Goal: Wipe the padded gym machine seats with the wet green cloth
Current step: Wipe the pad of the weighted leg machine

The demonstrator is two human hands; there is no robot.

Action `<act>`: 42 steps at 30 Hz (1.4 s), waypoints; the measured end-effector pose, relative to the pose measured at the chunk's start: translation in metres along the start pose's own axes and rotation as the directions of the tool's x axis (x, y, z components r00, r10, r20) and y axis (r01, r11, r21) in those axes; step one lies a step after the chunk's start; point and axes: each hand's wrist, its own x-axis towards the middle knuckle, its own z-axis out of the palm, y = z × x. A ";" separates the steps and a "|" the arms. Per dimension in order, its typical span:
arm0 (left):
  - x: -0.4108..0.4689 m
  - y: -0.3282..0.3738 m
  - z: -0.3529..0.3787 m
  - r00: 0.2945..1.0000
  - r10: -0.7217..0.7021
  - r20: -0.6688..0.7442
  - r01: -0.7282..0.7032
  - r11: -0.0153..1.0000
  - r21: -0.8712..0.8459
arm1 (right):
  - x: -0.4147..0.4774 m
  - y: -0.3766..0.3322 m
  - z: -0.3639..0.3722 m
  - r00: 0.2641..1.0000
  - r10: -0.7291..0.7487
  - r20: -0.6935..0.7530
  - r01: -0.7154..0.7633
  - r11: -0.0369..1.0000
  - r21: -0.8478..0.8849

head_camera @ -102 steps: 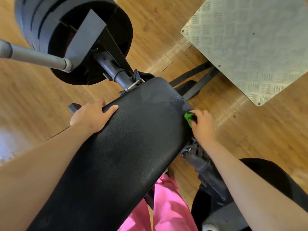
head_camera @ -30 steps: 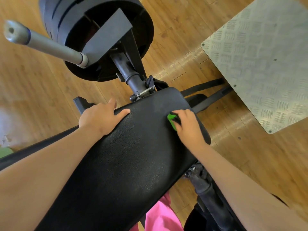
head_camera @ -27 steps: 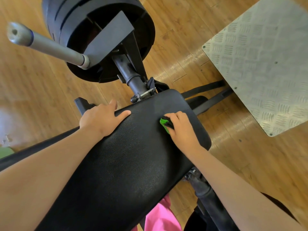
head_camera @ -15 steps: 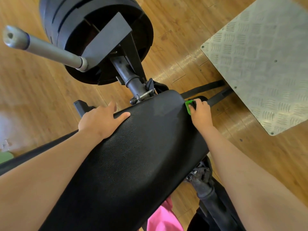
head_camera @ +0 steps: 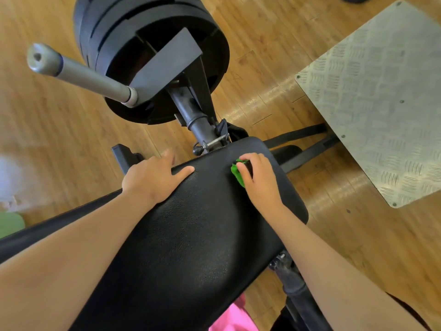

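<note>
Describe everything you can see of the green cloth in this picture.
The green cloth is bright green, soft-looking fabric, bunched into a small wad. Only a strip shows; the rest is hidden under the right hand, whose curled fingers hold it. It is pressed onto the top of the black padded seat, near its far end. Whether it is wet cannot be told.

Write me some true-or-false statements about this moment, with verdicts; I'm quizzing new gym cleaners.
1. The right hand grips the cloth on the seat. True.
2. The left hand holds a second cloth. False: it rests on the seat's edge, holding nothing.
3. The cloth is blue. False: it is green.
4. Weight plates sit beyond the seat's far end. True.
5. The tread plate lies to the seat's left. False: it lies to the right.
</note>
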 end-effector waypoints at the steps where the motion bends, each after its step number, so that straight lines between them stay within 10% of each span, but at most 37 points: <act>1: 0.000 0.000 0.000 1.000 0.000 -0.004 0.000 1.000 0.003 | 0.002 0.003 0.000 1.000 -0.004 -0.009 0.004 1.000 -0.001; 9: 0.001 0.000 0.001 1.000 0.002 -0.006 -0.002 1.000 0.006 | 0.037 0.058 -0.023 0.976 0.138 -0.170 -0.183 0.939 -0.292; 15: 0.003 -0.001 0.002 1.000 -0.006 -0.013 0.007 1.000 0.005 | 0.045 0.071 -0.022 0.920 0.338 -0.197 -0.359 0.930 -0.084; 29: 0.003 0.002 0.001 0.999 -0.018 -0.026 0.019 1.000 0.011 | 0.018 -0.032 0.027 0.968 -0.250 -0.001 0.247 0.958 -0.143; 42: 0.003 0.002 -0.002 0.998 -0.027 0.048 0.027 1.000 -0.003 | 0.095 0.053 -0.013 0.974 0.197 -0.116 -0.222 0.937 -0.272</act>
